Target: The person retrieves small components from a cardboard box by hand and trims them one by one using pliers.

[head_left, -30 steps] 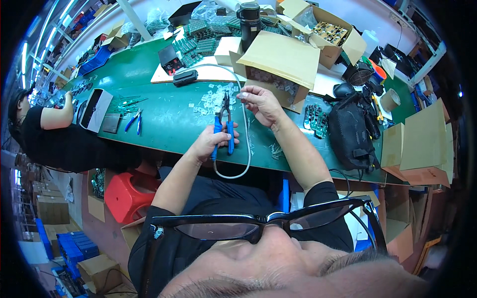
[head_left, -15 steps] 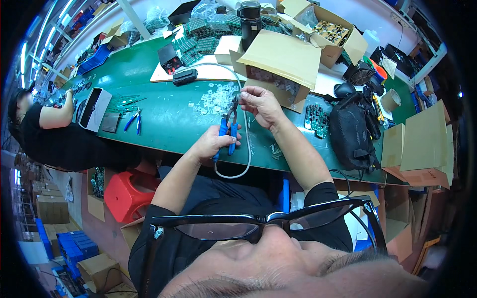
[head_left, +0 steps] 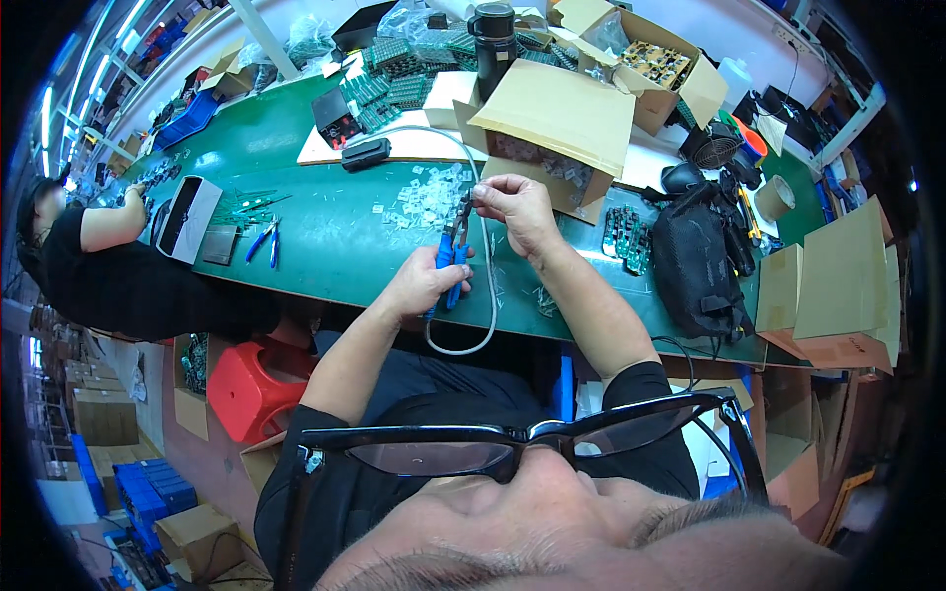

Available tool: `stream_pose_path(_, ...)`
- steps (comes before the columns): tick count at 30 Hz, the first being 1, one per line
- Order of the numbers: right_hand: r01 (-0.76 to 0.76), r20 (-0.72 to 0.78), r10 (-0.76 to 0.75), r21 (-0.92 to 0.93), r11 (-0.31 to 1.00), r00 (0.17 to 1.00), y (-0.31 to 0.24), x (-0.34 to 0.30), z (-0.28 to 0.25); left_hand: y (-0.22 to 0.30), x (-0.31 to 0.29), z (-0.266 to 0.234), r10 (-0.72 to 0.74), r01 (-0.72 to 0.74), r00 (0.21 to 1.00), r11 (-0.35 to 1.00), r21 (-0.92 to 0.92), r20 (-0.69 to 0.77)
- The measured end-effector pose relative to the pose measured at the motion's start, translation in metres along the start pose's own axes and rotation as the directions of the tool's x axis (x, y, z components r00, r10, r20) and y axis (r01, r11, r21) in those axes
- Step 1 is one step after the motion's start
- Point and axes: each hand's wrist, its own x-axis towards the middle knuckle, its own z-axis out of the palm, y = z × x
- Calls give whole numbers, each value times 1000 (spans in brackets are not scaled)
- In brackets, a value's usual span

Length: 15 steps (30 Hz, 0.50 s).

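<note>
My left hand (head_left: 422, 284) is wrapped round the blue handles of a pair of pliers or cutters (head_left: 452, 258), whose jaws point away from me. The fingers of my right hand (head_left: 514, 205) pinch something small right at the jaws; it is too small to name. Behind the tool, a heap of small clear-white plastic pieces (head_left: 429, 197) lies spread on the green table (head_left: 325, 222). A grey cable (head_left: 493, 295) loops past both hands and hangs over the table's near edge.
An open cardboard box (head_left: 554, 116) with more small pieces stands beyond my right hand. Green circuit boards (head_left: 627, 239) and a black bag (head_left: 698, 261) lie to the right. Blue-handled pliers (head_left: 262, 243) rest at left, near a co-worker (head_left: 108, 246). A red stool (head_left: 251, 389) stands below.
The blue handles have come closer together as my left hand squeezes. My right hand stays at the jaws, almost unmoved.
</note>
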Motion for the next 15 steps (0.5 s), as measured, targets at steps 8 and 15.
stream_pose_path(8, 41, -74, -45, -51, 998, 996, 5, -5, 8, 10, -6, 6, 20, -1, 994, 985, 174, -104)
stream_pose_path(15, 46, -67, -48, -36, 998, 997, 9, -3, 6, 12, -4, 6, 27, 20, 989, 951, 309, -148)
